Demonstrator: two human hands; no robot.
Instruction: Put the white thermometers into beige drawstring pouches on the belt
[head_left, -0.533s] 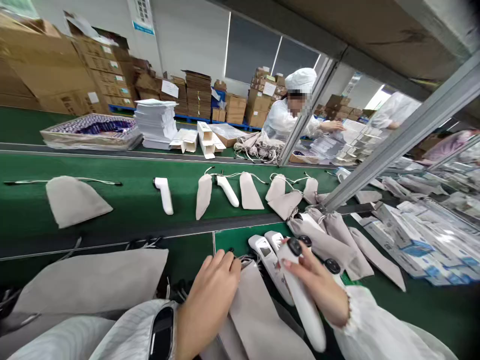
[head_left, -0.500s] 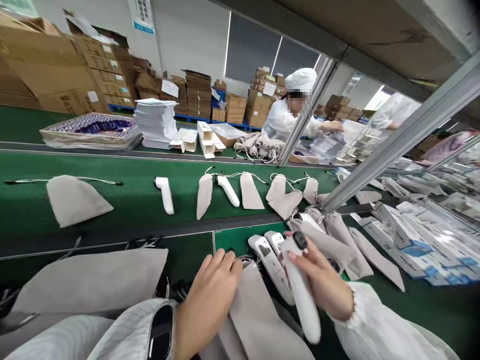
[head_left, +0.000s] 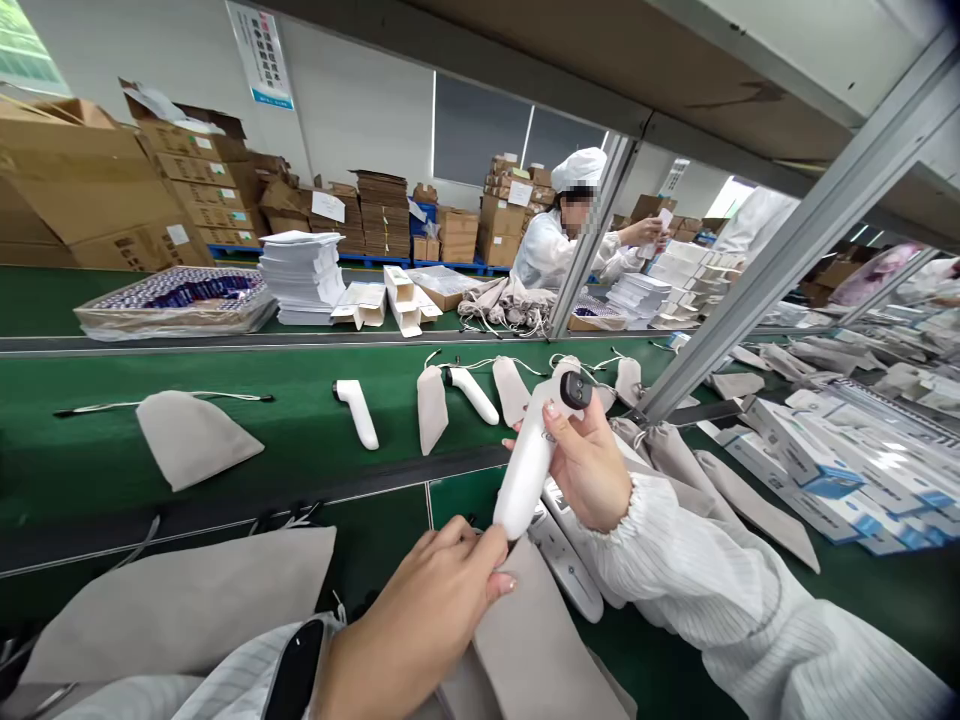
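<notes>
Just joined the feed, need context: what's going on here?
The right hand grips a white handheld device, black tip up, its lower end beside the left hand, which holds a grey pouch near its top. Whether that end is inside is unclear. Similar devices and pouches lie on the green belt; across it, a co-worker handles a white item.

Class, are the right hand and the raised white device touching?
Touching: in the head view, the right hand has its thumb on the white device.

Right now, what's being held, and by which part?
The right hand holds a white device near its black tip; the left hand, a grey pouch at its upper end.
</notes>
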